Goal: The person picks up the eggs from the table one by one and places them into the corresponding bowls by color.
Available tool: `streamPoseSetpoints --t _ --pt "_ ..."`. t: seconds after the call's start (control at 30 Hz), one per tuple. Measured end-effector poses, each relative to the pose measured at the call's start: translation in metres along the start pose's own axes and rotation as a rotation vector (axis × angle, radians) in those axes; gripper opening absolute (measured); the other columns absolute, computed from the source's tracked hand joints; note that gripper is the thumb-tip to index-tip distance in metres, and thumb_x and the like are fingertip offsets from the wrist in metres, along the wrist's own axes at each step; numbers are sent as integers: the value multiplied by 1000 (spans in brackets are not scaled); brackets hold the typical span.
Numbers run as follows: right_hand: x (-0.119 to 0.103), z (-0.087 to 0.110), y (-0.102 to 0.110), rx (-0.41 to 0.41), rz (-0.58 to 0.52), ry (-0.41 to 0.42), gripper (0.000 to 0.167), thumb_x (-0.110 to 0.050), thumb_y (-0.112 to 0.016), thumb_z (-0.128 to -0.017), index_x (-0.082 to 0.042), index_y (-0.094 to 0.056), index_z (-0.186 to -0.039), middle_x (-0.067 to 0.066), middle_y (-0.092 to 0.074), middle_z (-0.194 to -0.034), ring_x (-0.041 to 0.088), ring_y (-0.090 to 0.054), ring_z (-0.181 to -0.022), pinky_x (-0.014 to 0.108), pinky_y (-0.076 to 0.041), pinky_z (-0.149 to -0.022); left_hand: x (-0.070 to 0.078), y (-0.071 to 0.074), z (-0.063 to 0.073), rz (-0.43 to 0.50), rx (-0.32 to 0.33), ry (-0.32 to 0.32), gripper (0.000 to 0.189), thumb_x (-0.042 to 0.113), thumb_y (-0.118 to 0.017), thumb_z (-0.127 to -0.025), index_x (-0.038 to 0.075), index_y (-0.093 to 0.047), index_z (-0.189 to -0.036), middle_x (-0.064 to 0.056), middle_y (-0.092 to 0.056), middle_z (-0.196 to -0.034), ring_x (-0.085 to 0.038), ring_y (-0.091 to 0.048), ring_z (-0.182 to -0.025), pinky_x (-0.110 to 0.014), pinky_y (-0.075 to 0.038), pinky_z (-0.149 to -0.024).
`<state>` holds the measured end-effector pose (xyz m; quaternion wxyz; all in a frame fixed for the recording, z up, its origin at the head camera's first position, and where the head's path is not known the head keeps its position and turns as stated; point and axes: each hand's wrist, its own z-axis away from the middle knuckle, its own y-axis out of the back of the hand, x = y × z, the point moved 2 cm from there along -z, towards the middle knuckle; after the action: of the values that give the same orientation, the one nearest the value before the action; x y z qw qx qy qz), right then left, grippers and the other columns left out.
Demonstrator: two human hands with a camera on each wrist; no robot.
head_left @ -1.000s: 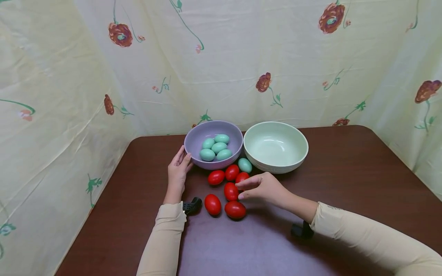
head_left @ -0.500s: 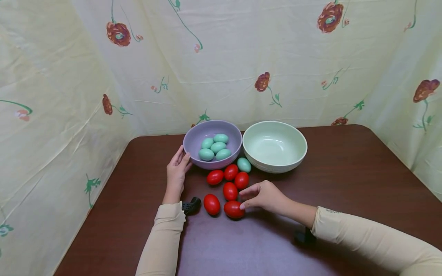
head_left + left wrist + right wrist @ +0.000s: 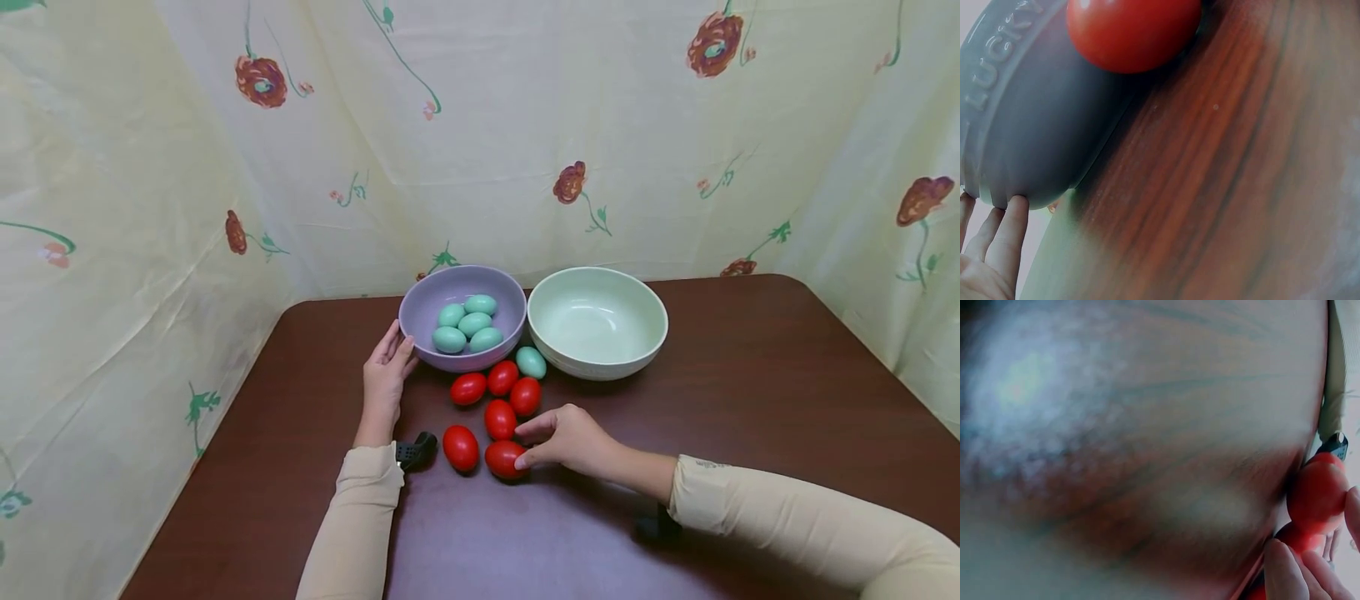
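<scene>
My left hand (image 3: 385,385) rests its fingers against the left side of a purple bowl (image 3: 420,342). In that bowl lie several mint-green eggs (image 3: 475,323). The left wrist view shows the fingertips (image 3: 1017,203) at the bowl's outer wall, which carries raised lettering. My right hand (image 3: 573,442) is at the nearest red egg (image 3: 504,460), its thumb over the egg's right end and its fingers reaching past the far side, not closed round it. In the right wrist view the thumb meets that red egg (image 3: 1316,497) and the fingers (image 3: 1285,569) lie beside it.
A pale green bowl (image 3: 597,321), with nothing in it, stands right of the purple one. Several more red eggs (image 3: 461,448) lie in front of the bowls on the brown table (image 3: 735,358). One mint-green egg (image 3: 531,362) sits between the bowls. A floral curtain (image 3: 480,133) hangs behind.
My right hand has come down and toward me, from beside the middle red eggs to the nearest one, its thumb now over that egg. The left hand stays at the purple bowl.
</scene>
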<state>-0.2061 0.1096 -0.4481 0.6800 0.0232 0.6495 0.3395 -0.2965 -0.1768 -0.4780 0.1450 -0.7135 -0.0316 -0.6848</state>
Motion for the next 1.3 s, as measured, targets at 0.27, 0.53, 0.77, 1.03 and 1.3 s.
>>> streamPoseSetpoints --t 0.27,0.53,0.77,1.03,1.3 --pt "3 -1 -7 5 -4 -31 37 -23 -89 -73 -9 -79 -105 1 -79 -90 13 -58 -89 21 -50 -63 -2 1 1 -5 -6 -10 61 30 -68 -95 20 -45 -151 -1 -42 -157 -18 -52 -137 -36 -50 -104" --pt "2 1 -12 -23 -27 -4 37 -20 -88 -74 -6 -78 -107 5 -79 -94 12 -59 -85 20 -51 -62 -3 1 2 0 -6 3 61 30 -68 -95 22 -45 -151 0 -43 -157 -17 -50 -138 -36 -50 -104" --pt "0 0 -11 -7 -26 -5 35 -20 -87 -75 -7 -79 -106 5 -79 -96 13 -59 -91 21 -53 -65 -1 1 1 -7 -2 2 61 31 -68 -95 21 -45 -151 0 -43 -157 -17 -50 -138 -36 -50 -104" --pt "-11 2 1 20 -39 9 36 -22 -86 -76 -10 -78 -109 4 -79 -97 14 -60 -92 24 -54 -66 -2 1 1 -21 -4 0 62 32 -67 -95 23 -44 -151 1 -42 -157 -17 -50 -138 -36 -50 -104" --pt "-24 5 19 73 -85 28 39 -22 -85 -77 -8 -77 -113 6 -79 -99 14 -65 -91 23 -55 -68 -1 0 1 -10 -2 6 61 30 -67 -95 21 -45 -151 0 -43 -157 -16 -51 -138 -34 -50 -103"
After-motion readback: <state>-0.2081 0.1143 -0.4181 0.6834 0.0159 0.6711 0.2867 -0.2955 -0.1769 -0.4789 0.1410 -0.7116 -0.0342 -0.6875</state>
